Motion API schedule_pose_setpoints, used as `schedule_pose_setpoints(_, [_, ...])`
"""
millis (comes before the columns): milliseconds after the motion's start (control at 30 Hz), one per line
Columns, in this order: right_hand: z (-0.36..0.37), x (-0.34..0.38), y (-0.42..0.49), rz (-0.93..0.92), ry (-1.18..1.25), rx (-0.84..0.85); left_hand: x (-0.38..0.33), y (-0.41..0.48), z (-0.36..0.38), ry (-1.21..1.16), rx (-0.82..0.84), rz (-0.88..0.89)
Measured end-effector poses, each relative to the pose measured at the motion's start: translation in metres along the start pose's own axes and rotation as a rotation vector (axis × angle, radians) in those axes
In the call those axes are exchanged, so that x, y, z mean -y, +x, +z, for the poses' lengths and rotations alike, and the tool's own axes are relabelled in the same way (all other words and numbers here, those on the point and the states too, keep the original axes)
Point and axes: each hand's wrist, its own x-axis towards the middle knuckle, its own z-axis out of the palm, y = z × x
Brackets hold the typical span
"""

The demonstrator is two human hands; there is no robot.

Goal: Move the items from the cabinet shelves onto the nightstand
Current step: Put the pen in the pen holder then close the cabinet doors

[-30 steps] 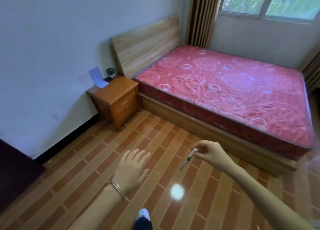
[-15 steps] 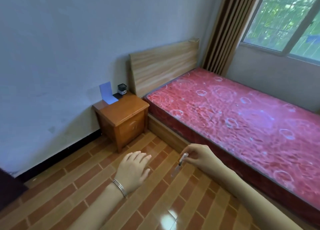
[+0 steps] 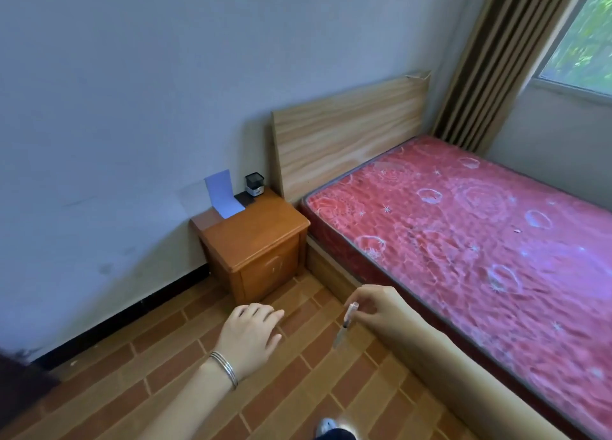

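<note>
The nightstand (image 3: 251,231) is nearer now, with a blue card (image 3: 222,191) and a black pot (image 3: 254,184) at its surface's back edge. One slim, pale-capped pen (image 3: 346,320) hangs pinched in the right hand (image 3: 381,310) above the floor. The left hand (image 3: 251,337) is relaxed and holds nothing.

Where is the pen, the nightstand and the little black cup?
pen (image 3: 345,322), head view, middle of its barrel.
nightstand (image 3: 258,231), head view, bare part of its top.
little black cup (image 3: 254,184), head view, its front side.

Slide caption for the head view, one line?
Right hand pinches a pen over the floor, nightstand ahead; left hand open.
</note>
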Motion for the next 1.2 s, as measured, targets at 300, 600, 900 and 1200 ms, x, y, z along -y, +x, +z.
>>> schedule_pose_setpoints(300, [-0.071,-0.032,0.181,-0.148,0.012,0.058,0.036,0.148,0.009,0.015,0.007,-0.15])
schedule_pose_setpoints(600, [-0.046,-0.035,0.336,-0.201,-0.005,0.2,0.138,0.198,0.038,-0.03,0.097,-0.309])
schedule_pose_setpoints(900, [-0.028,0.004,0.513,-0.193,-0.071,0.194,0.292,0.304,0.039,-0.054,0.123,-0.324])
schedule_pose_setpoints(1200, [-0.007,-0.009,0.648,-0.064,-0.002,0.118,0.391,0.397,0.068,-0.036,0.182,-0.331])
